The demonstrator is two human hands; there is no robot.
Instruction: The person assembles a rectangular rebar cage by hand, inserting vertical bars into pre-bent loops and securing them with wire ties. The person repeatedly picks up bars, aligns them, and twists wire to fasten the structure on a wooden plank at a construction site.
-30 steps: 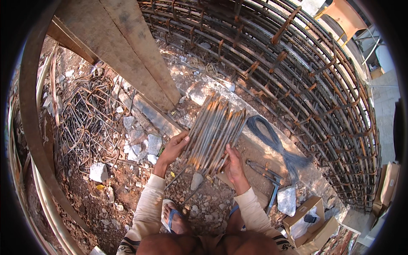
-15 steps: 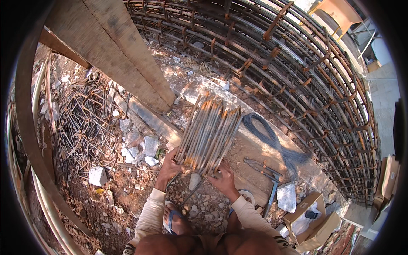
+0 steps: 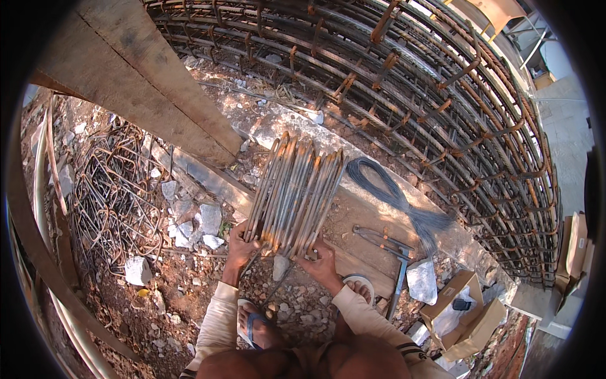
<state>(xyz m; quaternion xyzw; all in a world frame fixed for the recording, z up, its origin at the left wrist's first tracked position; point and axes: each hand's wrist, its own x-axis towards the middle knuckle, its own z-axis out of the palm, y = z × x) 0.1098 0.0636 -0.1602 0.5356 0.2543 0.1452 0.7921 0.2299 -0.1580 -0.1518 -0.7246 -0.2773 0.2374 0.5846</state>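
A row of rusty bent-steel rebar stirrups [image 3: 295, 192] stands packed side by side in front of me, over a wooden plank. My left hand [image 3: 238, 251] is closed round the near left corner of the row. At the near right corner, my right hand [image 3: 320, 265] grips the stirrups with thumb and fingers. Part of my fingers is hidden behind the steel. Just right of the row lies a looped bundle of dark tie wire [image 3: 385, 189]. Nearer to my right arm rest pincers [image 3: 382, 239] and a blue-grey metal bar tool [image 3: 399, 278].
A long rebar cage [image 3: 379, 88] curves across the far side and right. Wide wooden boards [image 3: 145, 76] rise at the far left, above a heap of loose stirrups [image 3: 113, 196]. Broken stones [image 3: 137, 270] litter the soil. An open cardboard box [image 3: 451, 309] stands at lower right.
The whole view has shifted, so the scene sits slightly further left. Both hands stay at the near corners of the stirrups; the right hand's fingers look more closed on them.
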